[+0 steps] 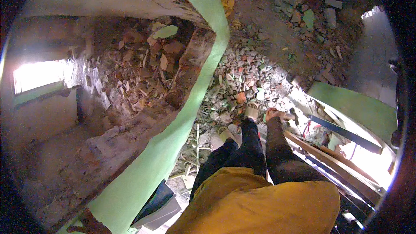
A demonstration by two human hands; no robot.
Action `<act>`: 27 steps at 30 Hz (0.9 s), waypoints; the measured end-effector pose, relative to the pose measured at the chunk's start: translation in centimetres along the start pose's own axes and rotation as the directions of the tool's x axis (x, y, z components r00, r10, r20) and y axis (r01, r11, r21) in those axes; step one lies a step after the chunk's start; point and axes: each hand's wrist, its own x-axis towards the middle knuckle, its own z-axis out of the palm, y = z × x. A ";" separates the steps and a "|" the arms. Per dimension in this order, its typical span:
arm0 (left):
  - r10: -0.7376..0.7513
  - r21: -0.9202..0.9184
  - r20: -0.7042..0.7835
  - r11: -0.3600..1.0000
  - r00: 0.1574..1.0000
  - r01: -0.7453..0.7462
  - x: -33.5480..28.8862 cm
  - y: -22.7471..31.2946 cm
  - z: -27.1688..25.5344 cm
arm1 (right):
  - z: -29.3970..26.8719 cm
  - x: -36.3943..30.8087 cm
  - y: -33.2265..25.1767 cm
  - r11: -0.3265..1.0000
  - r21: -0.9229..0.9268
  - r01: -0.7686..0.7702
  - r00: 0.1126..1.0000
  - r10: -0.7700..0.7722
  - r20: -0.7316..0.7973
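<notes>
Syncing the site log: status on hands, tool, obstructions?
Right hand closed on hammer, head forward of the grip. Left hand apparently at the green wall, grip unclear. Loose rubble around the shoes.

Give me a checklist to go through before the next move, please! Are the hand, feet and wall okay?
1. Right hand closed on the tool: ok; it seems to grip what looks like a hammer.
2. Glove on that hand: not ok; it looks bare.
3. Flat ground by the shoes: not ok; loose rubble lies around them.
4. Green wall whole: not ok; its edge is broken.
5. Left hand safely placed: cannot tell; it does not show clearly.
</notes>
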 end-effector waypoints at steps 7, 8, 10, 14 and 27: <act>0.140 0.176 0.069 0.973 0.988 -0.151 -0.7 -3.0 -1.9 | 6.7 -5.6 24.5 0.706 -0.455 -0.543 0.735 0.662 0.151; 0.150 0.201 0.072 0.966 0.986 -0.162 -0.9 -3.2 -2.0 | 6.6 -6.3 24.0 0.660 -0.514 -0.547 0.722 0.683 0.108; 0.180 0.231 0.071 0.954 0.981 -0.191 -1.0 -3.1 -2.1 | 5.9 -6.6 19.7 0.581 -0.699 -0.417 0.698 0.698 0.163; 0.182 0.270 0.060 0.944 0.982 -0.191 -0.3 -1.8 -1.7 | 1.7 -4.0 4.9 0.684 -0.649 -0.333 0.788 0.580 0.207; -0.003 0.269 -0.014 0.963 1.000 0.007 -0.7 0.3 -1.6 | 5.3 -4.4 21.1 0.695 -0.276 -0.663 0.652 0.718 0.242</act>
